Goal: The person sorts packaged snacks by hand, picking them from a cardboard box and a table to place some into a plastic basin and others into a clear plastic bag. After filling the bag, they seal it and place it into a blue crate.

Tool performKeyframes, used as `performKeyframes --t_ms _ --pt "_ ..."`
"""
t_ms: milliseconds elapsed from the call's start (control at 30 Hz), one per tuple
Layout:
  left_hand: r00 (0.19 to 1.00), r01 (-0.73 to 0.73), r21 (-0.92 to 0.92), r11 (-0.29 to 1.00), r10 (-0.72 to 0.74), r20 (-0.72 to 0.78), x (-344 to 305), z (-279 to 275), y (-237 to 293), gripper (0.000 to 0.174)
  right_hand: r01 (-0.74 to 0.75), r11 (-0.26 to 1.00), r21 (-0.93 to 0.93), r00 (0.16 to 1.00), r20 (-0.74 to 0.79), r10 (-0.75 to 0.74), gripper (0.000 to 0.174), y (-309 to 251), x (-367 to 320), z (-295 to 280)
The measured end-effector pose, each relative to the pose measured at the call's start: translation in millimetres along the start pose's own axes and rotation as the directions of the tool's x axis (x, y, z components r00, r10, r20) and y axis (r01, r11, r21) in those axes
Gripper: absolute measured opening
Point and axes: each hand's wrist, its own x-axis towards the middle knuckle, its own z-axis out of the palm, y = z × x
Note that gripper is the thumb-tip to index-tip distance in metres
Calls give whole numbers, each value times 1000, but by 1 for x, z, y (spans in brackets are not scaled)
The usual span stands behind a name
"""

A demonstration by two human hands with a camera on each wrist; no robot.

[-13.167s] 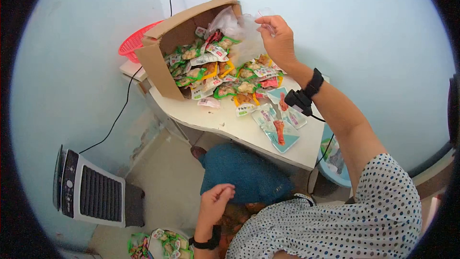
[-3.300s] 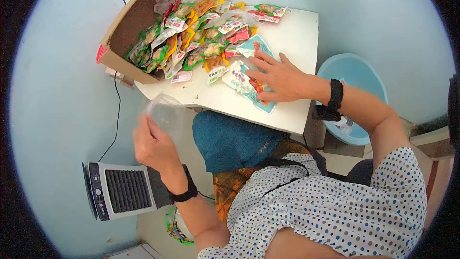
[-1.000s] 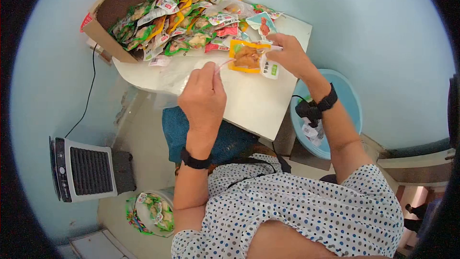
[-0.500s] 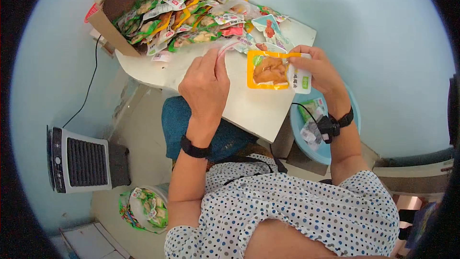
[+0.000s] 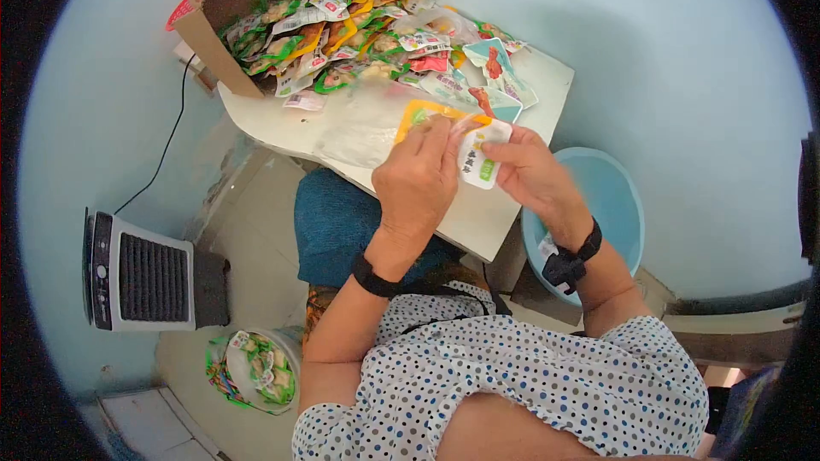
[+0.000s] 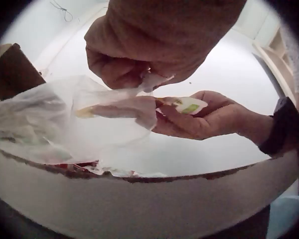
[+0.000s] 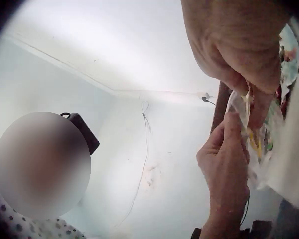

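In the head view the left hand [image 5: 418,179] pinches the mouth of a clear plastic bag [image 5: 359,132] that stretches left over the table. The right hand [image 5: 534,171] grips the white end of a yellow-and-white food packet [image 5: 480,154], whose yellow end lies at the bag's mouth, partly behind the left fingers. From the left wrist, the packet's yellow end [image 6: 109,110] shows inside the clear bag [image 6: 84,129], the right hand [image 6: 204,117] round its other end and the left hand [image 6: 154,40] above. In the right wrist view both hands meet at the bag's edge [image 7: 237,107].
A cardboard box [image 5: 224,51] on its side spills a heap of packets [image 5: 342,43] over the white table [image 5: 273,119]. Drumstick packets [image 5: 495,64] lie at the right. Beside the table stand a blue basin [image 5: 619,196], an air cooler [image 5: 154,282] and a bucket of packets [image 5: 282,384].
The right hand has taken up the yellow-and-white packet and brought it left to the bag. The left hand has moved slightly right and down, still pinching the bag, and the packet's yellow end has reached its mouth.
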Motion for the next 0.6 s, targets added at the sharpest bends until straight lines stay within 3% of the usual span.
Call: performKeyframes --t_ms 33,167,200,300,400,433,467,500,600 --pt "1000 -6 -30 1000 6 -2 -2 1 1 17 5 999 46 1000 -11 -4 40 5 2 3" --pt "993 47 -60 997 -40 110 -9 -2 11 20 -34 995 94 968 251 9 30 30 19 -5" --pt "990 47 -70 996 -37 135 -10 -2 12 20 -60 996 64 982 180 47 23 34 18 3" --pt "985 52 -82 995 -38 170 -14 -3 12 21 -203 954 221 957 251 145 18 54 34 -12" --pt "989 65 -105 992 -50 137 -16 -1 5 20 -214 973 86 974 97 206 15 58 40 -3" --pt "991 76 -140 987 -59 124 -15 -2 4 20 -47 931 -362 981 160 112 16 54 39 -1" --pt "991 88 -173 981 -70 111 -14 -3 3 20 154 679 -718 964 259 56 18 49 38 0" --pt "993 76 -182 980 -58 102 -13 -4 3 20 345 276 -897 927 372 50 20 46 38 1" --pt "994 61 -201 978 -42 100 -15 -4 3 20 328 302 -895 945 306 -119 24 52 34 0"
